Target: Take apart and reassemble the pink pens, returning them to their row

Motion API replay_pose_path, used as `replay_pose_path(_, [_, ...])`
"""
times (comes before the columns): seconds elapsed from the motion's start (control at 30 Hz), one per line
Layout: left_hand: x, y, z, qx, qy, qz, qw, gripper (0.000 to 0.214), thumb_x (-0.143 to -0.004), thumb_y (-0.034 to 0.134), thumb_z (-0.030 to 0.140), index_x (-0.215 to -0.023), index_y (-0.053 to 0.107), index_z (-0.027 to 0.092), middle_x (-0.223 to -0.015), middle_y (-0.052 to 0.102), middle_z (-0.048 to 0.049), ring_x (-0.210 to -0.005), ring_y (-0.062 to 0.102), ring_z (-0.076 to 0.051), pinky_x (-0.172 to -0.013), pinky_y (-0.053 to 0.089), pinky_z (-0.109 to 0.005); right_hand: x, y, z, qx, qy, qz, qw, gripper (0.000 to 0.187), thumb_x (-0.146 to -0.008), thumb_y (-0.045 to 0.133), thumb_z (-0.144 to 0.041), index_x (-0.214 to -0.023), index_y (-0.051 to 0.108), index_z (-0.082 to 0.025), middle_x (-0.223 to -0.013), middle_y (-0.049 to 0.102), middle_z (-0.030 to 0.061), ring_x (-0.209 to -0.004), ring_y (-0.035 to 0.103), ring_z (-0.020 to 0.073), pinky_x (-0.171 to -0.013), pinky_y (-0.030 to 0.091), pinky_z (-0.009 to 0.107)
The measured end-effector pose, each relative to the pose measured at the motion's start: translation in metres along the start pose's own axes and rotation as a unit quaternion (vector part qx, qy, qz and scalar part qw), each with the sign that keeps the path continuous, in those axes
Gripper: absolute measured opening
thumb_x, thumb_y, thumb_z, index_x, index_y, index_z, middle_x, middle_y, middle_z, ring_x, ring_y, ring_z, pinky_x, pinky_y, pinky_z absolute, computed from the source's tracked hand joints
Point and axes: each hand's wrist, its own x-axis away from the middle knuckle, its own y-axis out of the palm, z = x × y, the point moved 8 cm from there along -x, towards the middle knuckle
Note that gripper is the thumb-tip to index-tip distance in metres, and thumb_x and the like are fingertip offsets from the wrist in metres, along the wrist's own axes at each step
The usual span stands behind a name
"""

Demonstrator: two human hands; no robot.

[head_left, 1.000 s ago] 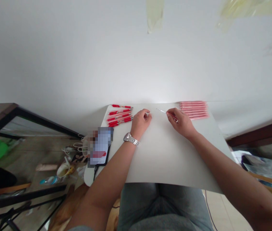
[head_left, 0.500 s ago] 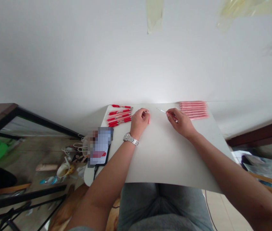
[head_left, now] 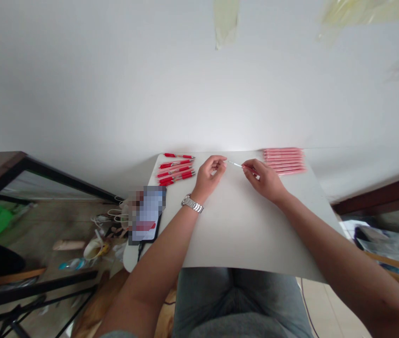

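Both forearms are extended forward over the white table (head_left: 248, 234) and angled inward, so that the hands are brought near each other, well apart from the table's near edge. The left hand (head_left: 210, 174) is bent in at the wrist, above a silver watch (head_left: 192, 203), with the index finger reached out to the right and the other fingers curled; whether anything is pinched between thumb and fingers cannot be told. The right hand (head_left: 261, 178) is turned to the left, its back facing up, and a slim white-and-red rod (head_left: 235, 164) is grasped between its thumb and fingertips.

The rod is held between the two hands, toward the table's far side. Its long axis is laid nearly crosswise, slightly tilted in the view, and its thin pale end is pointed left, just beside the left fingertips; whether they are touched cannot be told. The red end is partly covered by the right fingers. Red pens (head_left: 176, 170) are laid out on the left, pink sticks (head_left: 284, 160) on the right.
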Motion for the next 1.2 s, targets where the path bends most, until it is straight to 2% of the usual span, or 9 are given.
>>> replay_pose_path(0.17, [0.0006, 0.0039, 0.0037, 0.012, 0.013, -0.017, 1.0, 0.033, -0.096, 0.068, 0.047, -0.113, 0.069, 0.02, -0.105, 0.073, -0.0091, -0.091, 0.069, -0.017, -0.075, 0.056, -0.025, -0.0009, 0.0012, -0.001, -0.005, -0.008, -0.005, 1.0, 0.024, -0.106, 0.048, -0.044, -0.11, 0.061, -0.023, -0.095, 0.072, 0.0074, -0.078, 0.066, 0.0189, -0.069, 0.053, 0.031])
replay_pose_path(0.6, [0.0002, 0.0049, 0.0, 0.027, -0.001, -0.019, 0.999, 0.031, -0.095, 0.07, 0.048, -0.106, 0.068, 0.019, -0.104, 0.073, -0.0087, -0.094, 0.07, -0.018, -0.076, 0.056, -0.026, -0.0002, 0.0028, -0.0023, -0.009, -0.015, -0.017, 1.0, 0.025, -0.106, 0.048, -0.045, -0.109, 0.062, -0.024, -0.095, 0.071, 0.007, -0.079, 0.065, 0.0195, -0.07, 0.053, 0.033])
replay_pose_path(0.77, [-0.0011, 0.004, 0.0016, 0.043, 0.003, -0.013, 0.999, 0.031, -0.094, 0.07, 0.049, -0.102, 0.067, 0.02, -0.099, 0.073, -0.0071, -0.086, 0.069, -0.015, -0.071, 0.054, -0.024, -0.0003, 0.0031, -0.0012, -0.007, -0.015, -0.019, 1.0, 0.026, -0.107, 0.048, -0.045, -0.109, 0.062, -0.024, -0.094, 0.071, 0.0066, -0.079, 0.065, 0.0193, -0.07, 0.053, 0.032])
replay_pose_path(0.97, [-0.0015, 0.0012, 0.0041, 0.078, -0.01, 0.009, 0.997, 0.034, -0.092, 0.072, 0.052, -0.099, 0.064, 0.02, -0.085, 0.068, -0.0036, -0.065, 0.061, -0.011, -0.051, 0.045, -0.022, -0.0003, 0.003, 0.0018, -0.002, -0.016, -0.014, 1.0, 0.027, -0.107, 0.047, -0.046, -0.108, 0.062, -0.024, -0.094, 0.071, 0.0069, -0.077, 0.065, 0.0194, -0.068, 0.052, 0.032])
replay_pose_path(1.2, [-0.0017, -0.0024, 0.0037, 0.077, -0.013, 0.027, 0.997, 0.034, -0.094, 0.069, 0.055, -0.098, 0.061, 0.022, -0.079, 0.064, -0.0004, -0.056, 0.056, -0.01, -0.05, 0.047, -0.024, -0.0001, 0.0011, 0.004, 0.004, -0.008, -0.006, 1.0, 0.025, -0.106, 0.048, -0.044, -0.108, 0.062, -0.024, -0.094, 0.071, 0.0069, -0.075, 0.063, 0.0188, -0.068, 0.052, 0.032])
